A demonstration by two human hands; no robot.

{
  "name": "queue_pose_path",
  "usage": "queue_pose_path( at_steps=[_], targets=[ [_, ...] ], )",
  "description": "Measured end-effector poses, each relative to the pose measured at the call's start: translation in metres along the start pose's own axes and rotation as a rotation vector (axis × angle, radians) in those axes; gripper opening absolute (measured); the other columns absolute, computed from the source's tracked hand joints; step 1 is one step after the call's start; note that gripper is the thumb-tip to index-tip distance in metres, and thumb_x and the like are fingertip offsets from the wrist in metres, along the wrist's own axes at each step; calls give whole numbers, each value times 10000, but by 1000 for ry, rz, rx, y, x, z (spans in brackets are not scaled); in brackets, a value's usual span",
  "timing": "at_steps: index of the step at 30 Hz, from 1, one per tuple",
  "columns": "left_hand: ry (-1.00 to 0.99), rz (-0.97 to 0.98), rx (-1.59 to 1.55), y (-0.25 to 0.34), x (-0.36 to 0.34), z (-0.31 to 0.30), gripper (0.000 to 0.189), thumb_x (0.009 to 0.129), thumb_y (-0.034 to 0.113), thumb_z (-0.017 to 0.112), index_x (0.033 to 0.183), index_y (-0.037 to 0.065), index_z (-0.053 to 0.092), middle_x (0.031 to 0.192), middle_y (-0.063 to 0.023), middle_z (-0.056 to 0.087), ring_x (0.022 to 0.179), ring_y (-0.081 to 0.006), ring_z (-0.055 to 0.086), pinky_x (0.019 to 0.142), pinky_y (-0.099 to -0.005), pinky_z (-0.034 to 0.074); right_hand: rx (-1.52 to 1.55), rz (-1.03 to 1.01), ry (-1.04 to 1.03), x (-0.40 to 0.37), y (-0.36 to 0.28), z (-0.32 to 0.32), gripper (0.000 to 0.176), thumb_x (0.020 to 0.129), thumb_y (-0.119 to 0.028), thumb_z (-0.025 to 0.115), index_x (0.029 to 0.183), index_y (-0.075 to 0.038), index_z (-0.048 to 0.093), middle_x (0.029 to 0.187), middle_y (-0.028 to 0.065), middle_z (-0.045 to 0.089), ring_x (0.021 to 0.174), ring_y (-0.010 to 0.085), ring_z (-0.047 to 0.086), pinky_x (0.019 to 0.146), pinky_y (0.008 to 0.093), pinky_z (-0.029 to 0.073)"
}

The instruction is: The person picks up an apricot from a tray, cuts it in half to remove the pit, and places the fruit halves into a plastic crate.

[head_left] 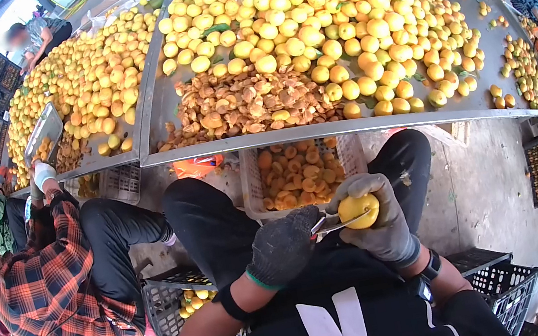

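Note:
My left hand [285, 245], in a dark knit glove, is closed around a small knife [337, 226] with a thin metal blade. The blade lies across the front of a yellow apricot [358, 210]. My right hand [382, 220], in a grey glove, grips that apricot from behind and the side. Both hands are above my lap, close together. Just beyond them, between my knees, a pale plastic crate [252, 184] holds orange apricot halves [303, 175]. Most of the knife's handle is hidden in my left glove.
A metal-edged table [264, 140] bears heaped whole apricots [299, 11] and a brown pile of apricot stones [250, 103]. At left sits a co-worker in a plaid shirt [54, 296]. Black crates [171, 307] stand beside me at left, another black crate [510, 287] at right.

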State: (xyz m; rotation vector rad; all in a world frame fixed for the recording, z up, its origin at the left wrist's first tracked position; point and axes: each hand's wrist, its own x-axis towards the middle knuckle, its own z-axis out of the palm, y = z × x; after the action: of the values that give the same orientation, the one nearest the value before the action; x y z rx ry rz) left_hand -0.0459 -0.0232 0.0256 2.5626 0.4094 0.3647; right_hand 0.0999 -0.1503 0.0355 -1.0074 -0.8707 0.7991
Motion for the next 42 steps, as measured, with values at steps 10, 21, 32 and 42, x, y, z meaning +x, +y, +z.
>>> queue_pose_path(
  at_steps=[10,21,32,42],
  targets=[
    [-53,-114,-94,-6,4,11,296,813,192,622,1088,84,594,756,-150,644,702,-337,644,611,-427,507,-211,-12,-27,14,-3,-1,559,701,53,742,1130,-100,418,1090,101,535,1026,207,558,894,333,466],
    [-84,-158,-292,5,24,3,483,843,343,647,1135,-13,501,753,-218,626,731,-395,627,626,-459,498,443,174,108,25,-9,3,674,717,-299,807,1235,-27,472,1184,130,589,1152,286,541,1035,420,375],
    [48,12,-447,1,29,23,518,850,320,640,1192,-20,452,872,-255,623,812,-434,614,691,-468,494,488,132,221,20,16,5,689,756,-254,786,1289,-28,412,1212,122,557,1058,183,567,913,308,466],
    [87,-144,-356,8,28,30,511,844,294,638,1211,-8,450,866,-255,623,831,-425,614,704,-481,492,203,96,218,14,42,-1,594,904,-327,620,1358,-42,364,1224,82,540,1010,132,551,887,267,447]
  ],
)
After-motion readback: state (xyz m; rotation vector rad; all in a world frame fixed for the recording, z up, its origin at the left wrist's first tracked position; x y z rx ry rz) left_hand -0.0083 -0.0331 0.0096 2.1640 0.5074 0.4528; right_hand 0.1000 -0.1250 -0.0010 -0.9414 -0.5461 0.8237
